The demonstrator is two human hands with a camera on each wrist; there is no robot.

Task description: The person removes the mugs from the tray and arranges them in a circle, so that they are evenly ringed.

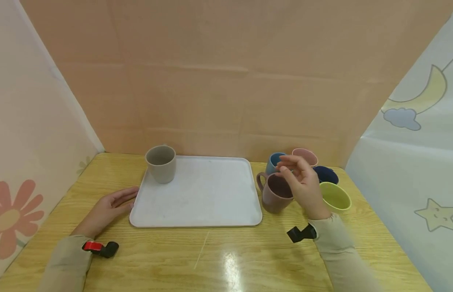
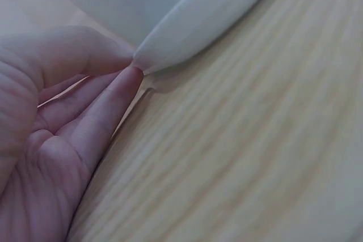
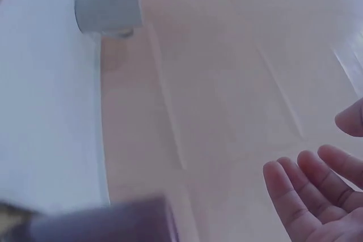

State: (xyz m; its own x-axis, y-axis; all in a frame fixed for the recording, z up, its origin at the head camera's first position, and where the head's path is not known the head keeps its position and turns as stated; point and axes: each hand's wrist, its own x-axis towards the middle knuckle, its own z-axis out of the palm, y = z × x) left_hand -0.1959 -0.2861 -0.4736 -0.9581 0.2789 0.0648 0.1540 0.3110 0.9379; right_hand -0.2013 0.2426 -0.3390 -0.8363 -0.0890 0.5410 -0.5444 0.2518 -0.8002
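Observation:
A white tray (image 1: 197,194) lies on the table, with a grey-beige mug (image 1: 162,165) upright on its back left corner. At the tray's left edge, the left hand (image 1: 111,209) pinches the rim between thumb and fingertips (image 2: 135,75). The right hand (image 1: 303,184) hovers over a mauve mug (image 1: 276,194) beside the tray's right edge, fingers loosely spread and holding nothing. That mug stands upright, its handle toward the tray. In the right wrist view, the fingers (image 3: 309,194) are apart from the blurred mauve mug (image 3: 108,222).
Behind and beside the right hand stand a blue cup (image 1: 273,162), a pink cup (image 1: 309,156), a navy cup (image 1: 327,175) and a yellow-green cup (image 1: 335,198). A tan paper backdrop (image 1: 193,81) closes off the back, with printed sheets at both sides.

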